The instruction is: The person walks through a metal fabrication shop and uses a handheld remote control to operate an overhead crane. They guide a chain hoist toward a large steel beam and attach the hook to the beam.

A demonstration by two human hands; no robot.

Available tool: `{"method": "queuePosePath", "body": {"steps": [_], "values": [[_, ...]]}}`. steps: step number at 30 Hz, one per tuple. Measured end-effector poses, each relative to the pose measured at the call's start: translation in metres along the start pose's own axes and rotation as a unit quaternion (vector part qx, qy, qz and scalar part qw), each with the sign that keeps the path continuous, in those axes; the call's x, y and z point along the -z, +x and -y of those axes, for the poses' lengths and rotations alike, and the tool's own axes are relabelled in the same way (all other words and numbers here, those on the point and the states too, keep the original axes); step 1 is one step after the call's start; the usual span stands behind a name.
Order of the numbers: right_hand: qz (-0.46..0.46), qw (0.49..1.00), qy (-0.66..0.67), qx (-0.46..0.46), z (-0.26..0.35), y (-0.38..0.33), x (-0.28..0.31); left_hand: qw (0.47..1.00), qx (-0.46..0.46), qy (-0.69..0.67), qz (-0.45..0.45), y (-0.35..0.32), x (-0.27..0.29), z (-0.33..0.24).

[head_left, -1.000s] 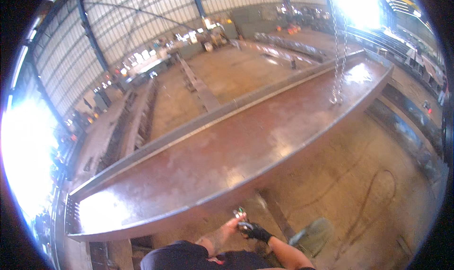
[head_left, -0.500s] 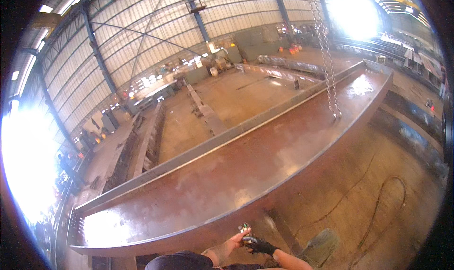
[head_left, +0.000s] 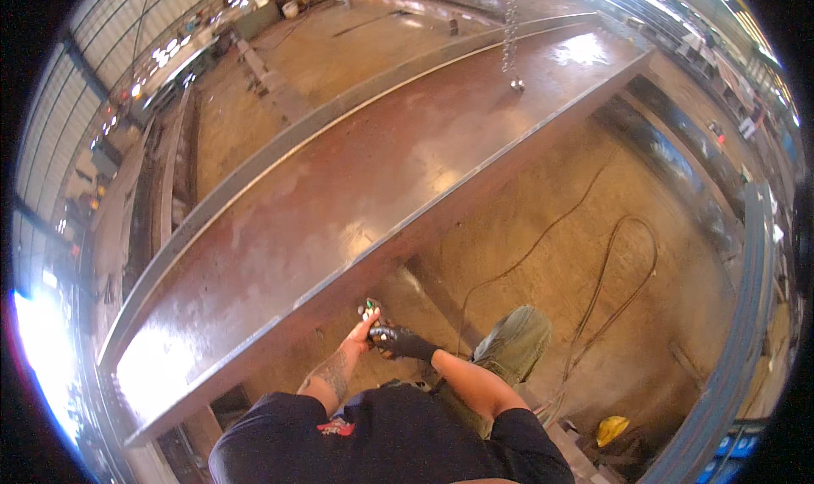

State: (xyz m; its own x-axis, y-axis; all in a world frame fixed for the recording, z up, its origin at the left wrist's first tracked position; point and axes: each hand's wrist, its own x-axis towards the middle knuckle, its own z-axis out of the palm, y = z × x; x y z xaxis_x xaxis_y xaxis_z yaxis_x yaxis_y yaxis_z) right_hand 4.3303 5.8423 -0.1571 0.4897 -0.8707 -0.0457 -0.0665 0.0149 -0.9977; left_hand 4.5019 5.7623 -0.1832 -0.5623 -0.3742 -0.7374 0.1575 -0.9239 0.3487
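While both hands meet just below the long steel beam (head_left: 356,187), right hand (head_left: 398,341), in a black glove, grips a small green-tipped tool (head_left: 370,306) w/ bare left hand (head_left: 360,330) closed round it too; best braced close to body. Beam's rusty-brown, glossy, flat w/ raised edges; floor's dusty concrete

I see one view only, from the head camera, looking steeply down past the dark shirt (head_left: 381,437) (the fisheye bends every edge). The hands (head_left: 381,335) sit close below; the long steel beam (head_left: 356,187) and floor (head_left: 593,314) stretch farther off.
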Motion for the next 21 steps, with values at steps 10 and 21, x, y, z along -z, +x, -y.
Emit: {"method": "queuePosePath", "body": {"steps": [10, 21], "values": [[-0.184, 0.981, -0.056, -0.004, 0.015, 0.005, 0.037, 0.982, -0.113, 0.016, -0.150, -0.016, -0.021, -0.017], [-0.286, 0.833, 0.463, -0.106, 0.080, -0.033, 0.149, 0.919, 0.004, 0.214, -0.331, -0.088, 0.074, 0.021]]}}
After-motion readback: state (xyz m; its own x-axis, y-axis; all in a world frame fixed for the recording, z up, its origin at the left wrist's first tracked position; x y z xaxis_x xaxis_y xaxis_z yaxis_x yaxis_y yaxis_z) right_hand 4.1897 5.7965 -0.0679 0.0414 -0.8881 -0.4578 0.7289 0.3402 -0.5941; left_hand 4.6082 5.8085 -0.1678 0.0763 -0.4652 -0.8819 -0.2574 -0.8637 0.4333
